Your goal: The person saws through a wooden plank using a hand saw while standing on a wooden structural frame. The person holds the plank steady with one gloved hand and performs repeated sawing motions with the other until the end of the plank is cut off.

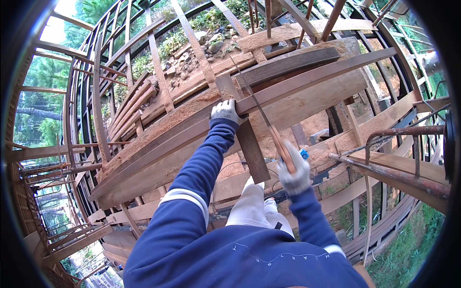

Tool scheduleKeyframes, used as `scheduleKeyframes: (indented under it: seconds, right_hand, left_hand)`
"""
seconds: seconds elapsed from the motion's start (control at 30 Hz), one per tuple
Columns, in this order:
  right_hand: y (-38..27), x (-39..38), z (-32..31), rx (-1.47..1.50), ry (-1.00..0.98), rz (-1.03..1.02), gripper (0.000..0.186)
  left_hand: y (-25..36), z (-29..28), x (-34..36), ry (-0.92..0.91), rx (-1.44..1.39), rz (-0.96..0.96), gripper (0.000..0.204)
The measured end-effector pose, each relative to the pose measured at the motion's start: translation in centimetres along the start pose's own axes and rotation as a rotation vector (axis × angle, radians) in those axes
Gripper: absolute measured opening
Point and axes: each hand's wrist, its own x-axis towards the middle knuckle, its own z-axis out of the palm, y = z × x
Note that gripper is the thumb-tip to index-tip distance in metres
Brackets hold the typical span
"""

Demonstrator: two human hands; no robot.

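Note:
My left hand point(225, 113), in a pale work glove, is closed over a long reddish-brown timber point(309, 79) and holds it down. My right hand point(294, 172), also gloved, is wrapped round the wooden handle of a handsaw point(280, 148). The saw's thin blade slants up and away, crossing the timber just right of my left hand. Whether its teeth have cut into the wood cannot be made out. A short grooved board point(253, 156) runs crosswise beneath the timber, its near end pointing at my legs.
Under the timber lie a wide sawdust-covered plank point(307, 103) and a grooved deck board point(293, 67). Open joists point(194, 43) have gaps down to rubble and plants. A rusty metal pipe frame point(403, 130) stands at the right. Stacked boards point(132, 108) lie far left.

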Motion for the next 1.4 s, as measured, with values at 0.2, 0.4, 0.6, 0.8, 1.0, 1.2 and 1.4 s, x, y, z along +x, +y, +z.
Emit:
scheduleKeyframes:
  seconds: [0.2, 0.4, 0.6, 0.8, 1.0, 1.2, 1.4]
  right_hand:
    - [-0.3, -0.7, -0.2, -0.159, 0.024, -0.151, 0.058]
    - [-6.7, -14.1, -10.7, -0.075, -0.023, 0.192, 0.060]
    - [-10.4, -14.1, -12.2, -0.068, -0.033, 0.180, 0.057]
    - [-10.8, -14.4, -13.8, -0.072, -0.073, 0.180, 0.060]
    - [-9.5, -15.0, -12.9, -0.040, -0.066, 0.211, 0.062]
    - [-12.2, -16.8, -14.5, 0.024, -0.075, 0.307, 0.063]
    - [-14.6, -17.1, -15.4, -0.030, -0.105, 0.269, 0.061]
  left_hand:
    - [0.0, -1.1, 0.0, -0.081, 0.027, -0.052, 0.064]
    - [-0.1, -0.2, 0.2, -0.109, 0.012, -0.041, 0.074]
    - [0.3, -2.0, 0.6, -0.244, -0.002, -0.061, 0.079]
    - [0.4, -2.5, 0.1, -0.391, -0.050, -0.070, 0.077]
    - [0.3, -3.9, 1.1, -0.475, -0.112, -0.111, 0.079]
    - [0.6, 0.1, -3.0, -0.171, -0.017, -0.022, 0.073]
    - [1.9, -0.9, -4.1, -0.270, -0.034, -0.025, 0.071]
